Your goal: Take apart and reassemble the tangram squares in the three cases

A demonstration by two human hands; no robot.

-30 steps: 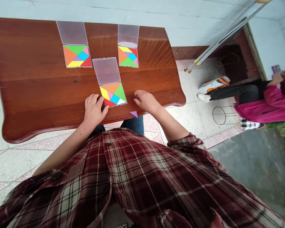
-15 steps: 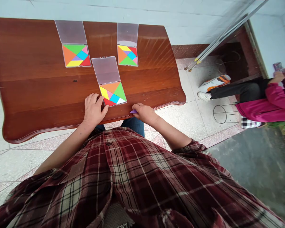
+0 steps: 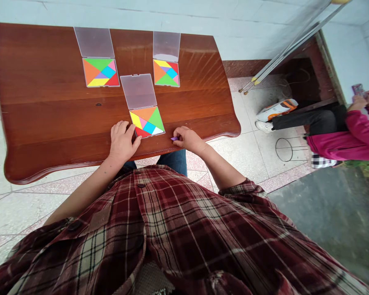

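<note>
In the head view, my right hand point(image 3: 187, 138) pinches a small purple tangram piece point(image 3: 174, 139) just off the near right corner of the closest tangram case point(image 3: 147, 121). That case lies with its clear lid point(image 3: 138, 91) folded back. Orange, green, yellow, pink, blue and red pieces fill it, and a white triangular gap point(image 3: 157, 130) shows at its near right corner. My left hand point(image 3: 122, 141) rests with fingers apart at the case's left side, thumb and forefinger touching its edge.
Two more open cases, a left one point(image 3: 101, 72) and a right one point(image 3: 166, 73), hold full tangram sets farther back on the brown wooden table point(image 3: 55, 119). Crutches point(image 3: 283, 51) lean at the right wall. A seated person in a magenta top point(image 3: 335, 143) holds a phone.
My right hand has shifted slightly up and to the right, and the purple piece has turned in its fingers. My left hand stays by the case.
</note>
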